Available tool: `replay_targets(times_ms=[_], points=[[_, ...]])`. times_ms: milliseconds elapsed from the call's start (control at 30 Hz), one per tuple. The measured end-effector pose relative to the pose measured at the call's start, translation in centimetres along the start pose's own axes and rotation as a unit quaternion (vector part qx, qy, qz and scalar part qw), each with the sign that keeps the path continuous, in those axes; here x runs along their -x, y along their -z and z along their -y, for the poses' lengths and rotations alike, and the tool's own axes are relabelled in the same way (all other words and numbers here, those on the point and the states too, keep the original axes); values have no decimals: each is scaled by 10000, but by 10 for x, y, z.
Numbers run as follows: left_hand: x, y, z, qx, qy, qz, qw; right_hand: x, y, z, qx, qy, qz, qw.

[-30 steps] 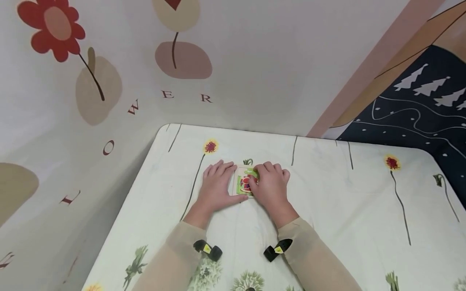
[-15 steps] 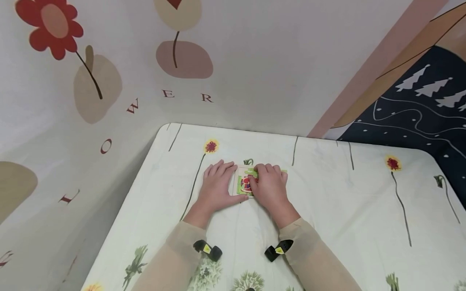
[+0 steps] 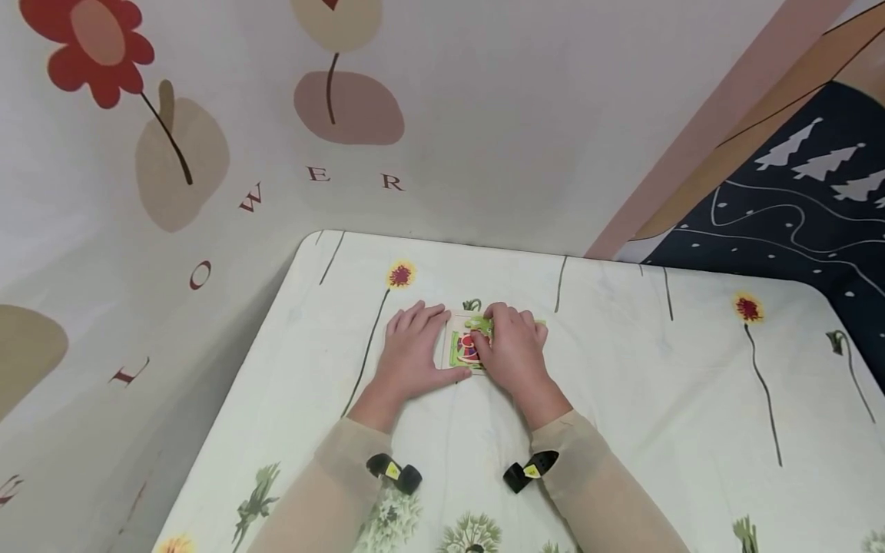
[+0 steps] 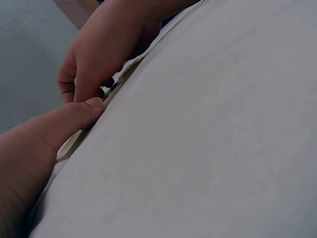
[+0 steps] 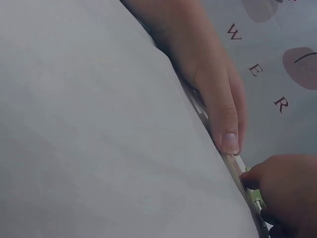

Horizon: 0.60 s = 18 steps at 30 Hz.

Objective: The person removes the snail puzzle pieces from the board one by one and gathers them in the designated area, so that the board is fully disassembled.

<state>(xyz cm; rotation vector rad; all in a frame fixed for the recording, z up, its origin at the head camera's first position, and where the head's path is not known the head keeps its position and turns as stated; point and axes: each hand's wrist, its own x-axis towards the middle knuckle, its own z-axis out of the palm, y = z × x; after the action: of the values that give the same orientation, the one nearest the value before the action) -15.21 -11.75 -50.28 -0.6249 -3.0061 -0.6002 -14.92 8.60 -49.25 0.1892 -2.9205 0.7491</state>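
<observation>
A small flat puzzle board [image 3: 448, 361], pale-rimmed with a green and red picture, lies on the flower-print cloth in the head view. My left hand [image 3: 412, 349] rests along its left side with straight fingers; its thumb [image 4: 81, 115] presses on the near edge. Over the board's right part, my right hand [image 3: 515, 346] curls its fingers down, its thumb against the red figure [image 3: 467, 347]. It seems to pinch a puzzle piece, mostly hidden under the fingers. A bit of green shows beyond the right knuckles, and also by the right thumb in the right wrist view.
The board lies on a table [image 3: 657, 369] covered in white flower-print cloth, with rounded far corners. A pale printed wall [image 3: 484, 138] rises behind and to the left, and a dark panel [image 3: 774, 207] with trees stands at the far right.
My right hand has shifted slightly over the board, and a green edge now shows to the right of its knuckles. My left hand stays in place. The head view has tilted slightly.
</observation>
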Motion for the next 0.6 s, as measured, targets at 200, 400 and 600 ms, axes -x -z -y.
replay_targets(times_ms=[200,400,600], points=[[0,0,1,19,-13,-22,10000,2,1,0,-67,112,-186,9997],[1,-1,1,22,-23,-5,10000,3,1,-1,21,368,-680,9970],[1,0,1,-15,-1,-7,10000,4,0,-2,-163,424,-920,9947]])
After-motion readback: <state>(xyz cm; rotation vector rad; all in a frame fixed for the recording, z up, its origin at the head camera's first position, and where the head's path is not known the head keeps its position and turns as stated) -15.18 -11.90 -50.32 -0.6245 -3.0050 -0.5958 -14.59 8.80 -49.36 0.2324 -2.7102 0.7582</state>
